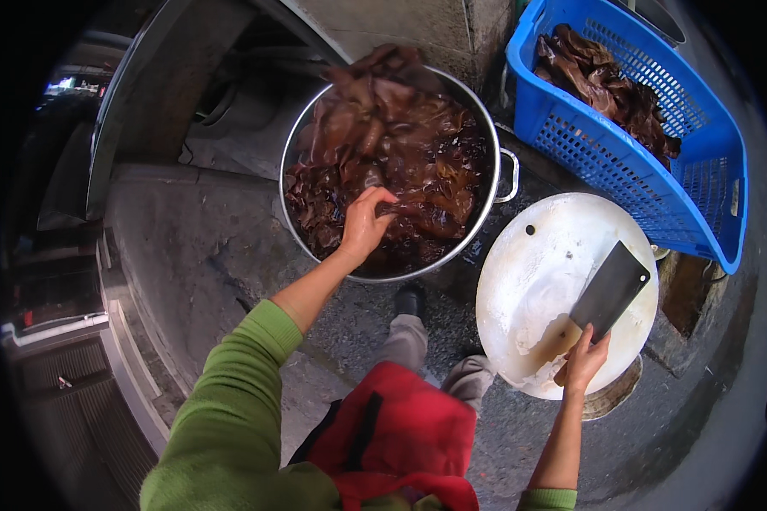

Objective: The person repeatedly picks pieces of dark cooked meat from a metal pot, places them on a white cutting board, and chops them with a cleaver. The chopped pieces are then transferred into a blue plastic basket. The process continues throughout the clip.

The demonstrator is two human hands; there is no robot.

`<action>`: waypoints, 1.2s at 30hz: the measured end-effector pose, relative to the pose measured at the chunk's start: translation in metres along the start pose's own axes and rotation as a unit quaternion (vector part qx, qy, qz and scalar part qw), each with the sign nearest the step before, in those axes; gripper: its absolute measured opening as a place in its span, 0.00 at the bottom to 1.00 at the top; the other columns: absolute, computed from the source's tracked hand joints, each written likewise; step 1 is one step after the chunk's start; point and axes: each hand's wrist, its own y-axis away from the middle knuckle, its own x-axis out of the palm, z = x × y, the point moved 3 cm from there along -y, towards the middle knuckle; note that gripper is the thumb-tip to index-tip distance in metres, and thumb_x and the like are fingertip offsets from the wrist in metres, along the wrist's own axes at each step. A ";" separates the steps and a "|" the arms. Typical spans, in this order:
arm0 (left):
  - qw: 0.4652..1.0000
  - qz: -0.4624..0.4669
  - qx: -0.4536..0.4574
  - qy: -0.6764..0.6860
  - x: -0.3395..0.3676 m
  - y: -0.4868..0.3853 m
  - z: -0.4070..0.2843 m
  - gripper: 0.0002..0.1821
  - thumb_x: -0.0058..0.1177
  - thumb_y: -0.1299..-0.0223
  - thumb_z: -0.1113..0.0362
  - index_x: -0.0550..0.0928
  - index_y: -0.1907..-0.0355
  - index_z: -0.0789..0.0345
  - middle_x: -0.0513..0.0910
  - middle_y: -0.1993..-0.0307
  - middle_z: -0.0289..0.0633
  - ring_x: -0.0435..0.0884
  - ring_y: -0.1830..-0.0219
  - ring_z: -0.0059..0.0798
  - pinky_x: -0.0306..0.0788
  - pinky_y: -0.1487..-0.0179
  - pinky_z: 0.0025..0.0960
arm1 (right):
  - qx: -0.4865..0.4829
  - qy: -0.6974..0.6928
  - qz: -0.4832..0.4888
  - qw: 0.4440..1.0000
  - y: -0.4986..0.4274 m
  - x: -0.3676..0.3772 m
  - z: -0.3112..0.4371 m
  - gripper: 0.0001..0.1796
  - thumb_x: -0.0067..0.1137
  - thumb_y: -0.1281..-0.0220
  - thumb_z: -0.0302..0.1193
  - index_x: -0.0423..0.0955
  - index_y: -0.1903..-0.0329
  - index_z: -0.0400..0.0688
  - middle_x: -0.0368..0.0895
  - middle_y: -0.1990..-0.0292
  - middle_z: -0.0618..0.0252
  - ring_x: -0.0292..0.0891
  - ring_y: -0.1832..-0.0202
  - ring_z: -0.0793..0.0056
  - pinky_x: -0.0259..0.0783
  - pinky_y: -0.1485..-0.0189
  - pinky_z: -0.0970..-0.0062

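My left hand (366,220) is over a large round metal pot (496,167), its thumb and fingers pinching a piece of dark reddish-brown, wet, sheet-like food (415,150). The pot is full of such pieces in dark liquid, heaped highest at the far side; what food it is I cannot tell for sure. My right hand (585,364) grips the handle of a cleaver (607,290) with a broad dark blade. The blade lies flat on or just above a round white board (537,287), where brown liquid has pooled near the hand.
A blue perforated plastic basket (613,153) at the upper right holds more brown pieces (607,89). The board rests on a support whose edge shows at the lower right. A metal-edged structure (108,115) stands at the left. The concrete floor (198,243) is wet in places.
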 end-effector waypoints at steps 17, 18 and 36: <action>0.724 0.221 -0.438 0.486 0.012 0.014 0.059 0.11 0.53 0.30 0.62 0.76 0.47 0.54 0.85 0.60 0.32 0.84 0.64 0.22 0.77 0.73 0.25 | -0.090 0.461 -0.051 0.881 -0.025 -0.034 0.010 0.25 0.61 0.34 0.41 0.70 0.43 0.38 0.80 0.57 0.48 0.78 0.55 0.48 0.73 0.51 0.56; 0.703 0.236 -0.435 0.511 0.010 0.016 0.064 0.11 0.55 0.31 0.62 0.77 0.48 0.53 0.85 0.60 0.32 0.84 0.65 0.22 0.77 0.74 0.24 | -0.121 0.412 -0.045 0.902 -0.022 -0.028 0.033 0.22 0.60 0.34 0.36 0.71 0.42 0.39 0.80 0.56 0.49 0.78 0.54 0.49 0.73 0.50 0.56; 0.619 0.250 -0.543 0.510 -0.012 0.012 0.060 0.12 0.45 0.27 0.58 0.79 0.52 0.61 0.85 0.63 0.40 0.81 0.73 0.28 0.74 0.74 0.26 | -0.487 0.193 0.352 0.776 0.077 0.210 0.242 0.47 0.73 0.54 0.25 0.63 0.29 0.61 0.69 0.37 0.57 0.68 0.39 0.51 0.70 0.36 0.60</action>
